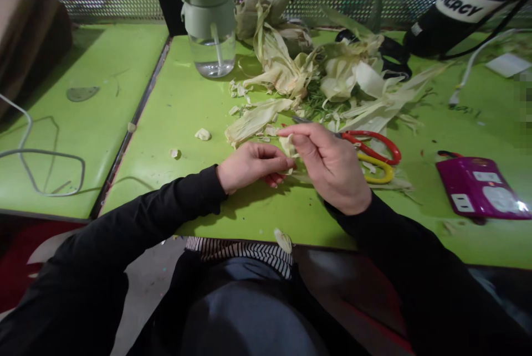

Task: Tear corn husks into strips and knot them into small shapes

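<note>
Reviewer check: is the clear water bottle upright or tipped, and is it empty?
Upright, not empty: the bottle stands on its base, and clear liquid shows in its lower part, below the green top.

A hand could pass over the green tabletop [168, 93] left of the husks [286, 71]; bottle [211, 29], husks and scissors [395, 151] obstruct farther forward and right.

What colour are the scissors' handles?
One handle is red, the other yellow, clearest in the head view.
</note>
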`<state>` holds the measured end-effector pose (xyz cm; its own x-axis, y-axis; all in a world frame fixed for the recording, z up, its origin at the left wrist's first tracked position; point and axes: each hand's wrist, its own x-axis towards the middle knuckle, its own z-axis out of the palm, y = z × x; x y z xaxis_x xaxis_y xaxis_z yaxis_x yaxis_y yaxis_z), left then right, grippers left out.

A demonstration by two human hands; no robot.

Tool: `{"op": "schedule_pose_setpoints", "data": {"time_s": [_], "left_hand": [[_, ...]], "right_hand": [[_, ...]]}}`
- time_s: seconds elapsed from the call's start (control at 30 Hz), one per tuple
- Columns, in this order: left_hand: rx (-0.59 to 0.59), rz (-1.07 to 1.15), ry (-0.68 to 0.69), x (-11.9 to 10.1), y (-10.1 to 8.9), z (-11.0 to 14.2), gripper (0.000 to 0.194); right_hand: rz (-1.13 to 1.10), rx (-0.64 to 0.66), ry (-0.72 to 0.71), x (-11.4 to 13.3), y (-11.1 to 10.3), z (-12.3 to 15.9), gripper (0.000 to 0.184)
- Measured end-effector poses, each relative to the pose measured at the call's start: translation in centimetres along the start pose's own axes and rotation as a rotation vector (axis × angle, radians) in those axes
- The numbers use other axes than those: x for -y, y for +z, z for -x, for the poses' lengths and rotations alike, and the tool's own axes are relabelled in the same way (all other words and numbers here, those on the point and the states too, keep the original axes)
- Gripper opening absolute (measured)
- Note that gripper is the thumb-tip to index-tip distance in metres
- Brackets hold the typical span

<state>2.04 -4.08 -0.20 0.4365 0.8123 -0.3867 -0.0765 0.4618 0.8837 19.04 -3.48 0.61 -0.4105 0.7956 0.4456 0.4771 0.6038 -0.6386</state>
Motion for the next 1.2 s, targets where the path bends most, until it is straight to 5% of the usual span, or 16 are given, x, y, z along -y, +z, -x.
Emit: {"op": "schedule_pose_setpoints", "data": {"time_s": [0.4,0.73,1.2], "left_hand": [[-0.126,0.216,-0.099,-1.0,-0.6,0.0,0.026],[-0.059,0.272,-0.053,-0.9,-1.1,0.0,0.018],[0.122,0.325,0.032,0.4,-2.2,-0.7,0.022]], "right_hand": [[0.202,0.001,-0.126,-0.2,-0.5,-0.4,0.011],[0.162,0.079,-0.209,-0.5,-1.5,-0.8,0.009],[0.148,0.093,-0.089,-0.3,-2.2,-1.0,0.009]]}}
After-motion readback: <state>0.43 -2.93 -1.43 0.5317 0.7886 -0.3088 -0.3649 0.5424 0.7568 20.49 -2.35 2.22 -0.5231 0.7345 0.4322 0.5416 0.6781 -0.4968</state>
